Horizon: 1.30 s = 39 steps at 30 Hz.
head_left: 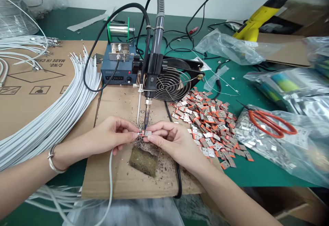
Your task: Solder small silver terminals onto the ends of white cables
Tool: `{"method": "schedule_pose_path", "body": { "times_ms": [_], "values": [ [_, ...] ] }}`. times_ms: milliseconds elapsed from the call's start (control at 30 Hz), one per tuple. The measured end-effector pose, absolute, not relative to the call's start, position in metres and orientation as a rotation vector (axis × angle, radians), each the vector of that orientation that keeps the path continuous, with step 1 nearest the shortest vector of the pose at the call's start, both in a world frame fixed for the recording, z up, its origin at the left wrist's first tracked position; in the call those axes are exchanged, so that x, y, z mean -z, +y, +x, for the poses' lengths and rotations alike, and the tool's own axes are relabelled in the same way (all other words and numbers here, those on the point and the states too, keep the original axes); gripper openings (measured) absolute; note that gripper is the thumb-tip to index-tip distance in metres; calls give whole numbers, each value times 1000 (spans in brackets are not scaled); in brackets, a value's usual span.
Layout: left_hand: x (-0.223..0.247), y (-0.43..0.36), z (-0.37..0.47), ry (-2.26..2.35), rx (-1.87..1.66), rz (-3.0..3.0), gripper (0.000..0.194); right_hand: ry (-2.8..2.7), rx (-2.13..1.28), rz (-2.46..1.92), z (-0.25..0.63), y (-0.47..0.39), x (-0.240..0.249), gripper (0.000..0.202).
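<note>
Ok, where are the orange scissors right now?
In the head view, the orange scissors lie on the right, on a clear plastic bag, just right of the pile of small orange-and-metal parts.

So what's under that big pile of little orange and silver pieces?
The pile of orange and silver pieces lies on the green mat, its left edge on the cardboard sheet. Whatever is beneath the heap is covered.

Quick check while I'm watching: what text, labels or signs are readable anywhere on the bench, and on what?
"C/NO." and "MADE IN CH…", upside down and cut off by wires: cardboard sheet.
Handling symbols, no words: same cardboard.
Brand line, too blurred to read: blue solder station.
Nothing else is legible.
</note>
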State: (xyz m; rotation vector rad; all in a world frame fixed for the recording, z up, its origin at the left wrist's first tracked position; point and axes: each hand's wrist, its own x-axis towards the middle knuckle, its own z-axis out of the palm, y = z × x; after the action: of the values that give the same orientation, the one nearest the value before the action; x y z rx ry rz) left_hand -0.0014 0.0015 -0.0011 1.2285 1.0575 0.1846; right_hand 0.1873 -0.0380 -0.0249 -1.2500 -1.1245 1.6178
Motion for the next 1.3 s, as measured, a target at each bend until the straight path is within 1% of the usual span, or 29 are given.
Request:
{"method": "schedule_pose_path", "body": {
  "times_ms": [567, 867, 1067, 1200, 1300],
  "values": [
    [3, 0, -3, 1002, -235, 1245, 24, -1141, -1618, -1183, 190, -40, 23, 21],
    [-2, 1, -1, 974, -280, 1188, 16, -1150, -1583, -1172, 191, -41, 25, 12],
    [0, 6, -6, 1023, -275, 1221, 13, -1133, -1571, -1181, 189, -39, 25, 12],
    [6, 12, -13, 1087, -266, 1300, 15, -1215, -1486, -1220, 192, -40, 20, 11],
    [6, 15, -14, 1110, -288, 1298, 13, -1335, -1257, -1287, 197, -50, 18, 8]
  ]
}}
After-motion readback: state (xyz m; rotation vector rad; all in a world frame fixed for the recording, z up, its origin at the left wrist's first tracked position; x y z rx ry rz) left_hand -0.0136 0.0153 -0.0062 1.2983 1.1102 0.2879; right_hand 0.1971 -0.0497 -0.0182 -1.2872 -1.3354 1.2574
